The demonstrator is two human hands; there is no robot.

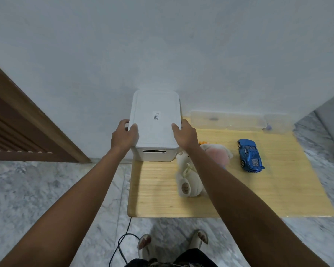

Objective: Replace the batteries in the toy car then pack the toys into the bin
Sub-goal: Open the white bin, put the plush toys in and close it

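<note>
A white lidded bin (155, 154) stands at the back left corner of a low wooden table (258, 193), its lid (155, 105) on and bearing a small label. My left hand (124, 135) grips the lid's left edge and my right hand (184, 134) grips its right edge. A blue toy car (250, 155) rests on its wheels at the right of the table. A cream plush toy (188, 183) lies beside the bin, partly behind my right forearm, with a pink plush toy (219, 153) just behind it.
Clear plastic containers (228, 119) line the wall at the table's back edge. A wooden door frame (27, 116) stands to the left. The floor is marble; a black cable (121, 241) runs near my sandalled feet (145, 241).
</note>
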